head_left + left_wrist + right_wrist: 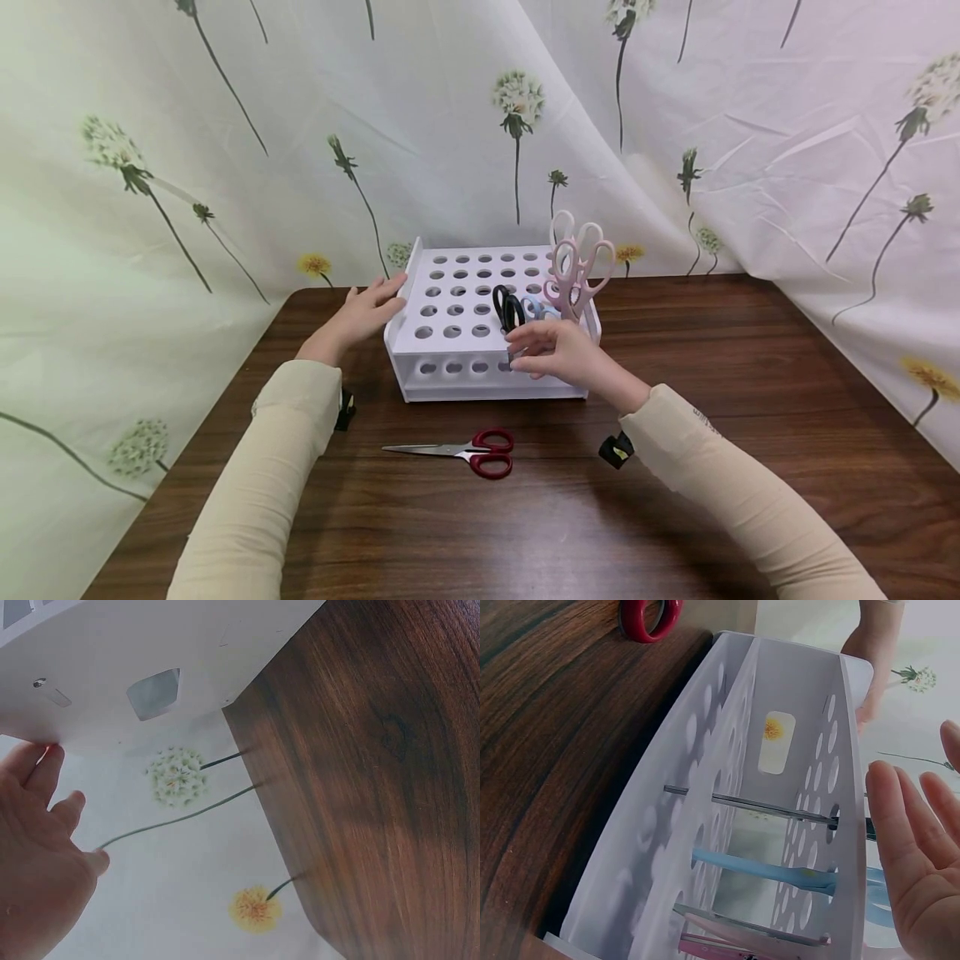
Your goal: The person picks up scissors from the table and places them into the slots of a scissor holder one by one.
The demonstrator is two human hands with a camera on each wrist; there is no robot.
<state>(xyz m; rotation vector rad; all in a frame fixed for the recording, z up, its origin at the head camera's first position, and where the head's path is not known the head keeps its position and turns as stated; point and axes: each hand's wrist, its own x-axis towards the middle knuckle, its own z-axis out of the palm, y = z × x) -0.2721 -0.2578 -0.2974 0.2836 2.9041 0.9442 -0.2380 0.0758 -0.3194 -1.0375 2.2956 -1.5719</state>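
Note:
My left hand (363, 312), fingers extended, rests its fingertips on the left side panel of a white rack (491, 393) full of round holes. In the left wrist view, those fingertips meet the panel's edge. My right hand (558, 354) hovers at the rack's front right, beside black-handled scissors (504, 310) standing blade-down in a hole. The right wrist view shows its fingers (892, 817) loosely extended, holding nothing, right by the black handle. Blue scissors (765, 868) and pink scissors (570, 307) stand to the right of the black pair. Red-handled scissors (468, 450) lie in front of the rack.
White-handled scissors (562, 215) rise behind the pink ones at the rack's right side. Everything stands on a dark brown wooden table (720, 358). A white cloth (450, 125) printed with dandelions hangs behind and along the sides.

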